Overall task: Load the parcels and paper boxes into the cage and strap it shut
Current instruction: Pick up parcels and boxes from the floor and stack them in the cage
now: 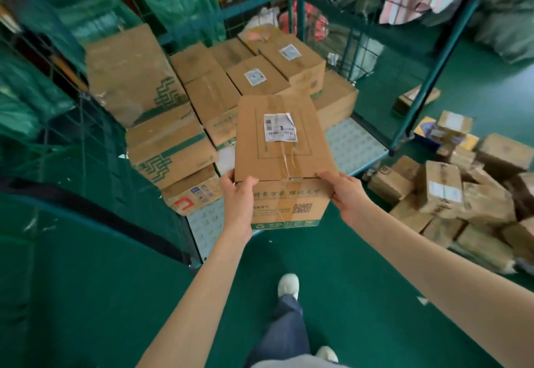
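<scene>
The left hand [239, 194] and right hand [348, 195] grip the near corners of the box [277, 148], its long axis pointing away from them into the cage [357, 142] ahead.

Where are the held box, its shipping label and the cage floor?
held box [281, 162]: head view, middle of its top face
shipping label [280, 126]: head view, centre of the sticker
cage floor [355, 145]: head view, bare dimpled patch right of the boxes

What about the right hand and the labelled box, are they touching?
Touching. The head view shows the right hand gripping the labelled box at its near corner, thumb on top; the left hand holds the opposite corner.
</scene>
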